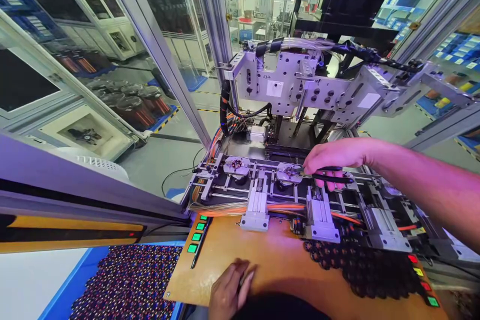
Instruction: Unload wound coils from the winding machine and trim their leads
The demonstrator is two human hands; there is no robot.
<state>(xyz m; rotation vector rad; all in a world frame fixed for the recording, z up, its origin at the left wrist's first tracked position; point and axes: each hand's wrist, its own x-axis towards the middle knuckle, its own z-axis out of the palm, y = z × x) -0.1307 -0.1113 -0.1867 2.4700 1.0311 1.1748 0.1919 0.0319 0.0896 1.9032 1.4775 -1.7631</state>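
Observation:
My right hand (330, 160) grips black-handled pliers (332, 178) over the rail of fixtures. Their tips point left and reach the middle round fixture (289, 174); whether they pinch a part there is too small to tell. A second round fixture (237, 165) to the left carries a small ring-shaped part with copper-coloured spots. Near the front edge of the tan tabletop (217, 255), my left hand (229, 290) rests with its fingers curled towards the thumb. What it holds, if anything, is hidden.
Dark round parts (360, 265) lie in rows on the tabletop's right. A blue bin (80, 275) of small ring parts stands lower left. Metal slide blocks (257, 207) line the rail's front. A cabled metal plate assembly (296, 85) hangs above. Green buttons (196, 236) sit at left.

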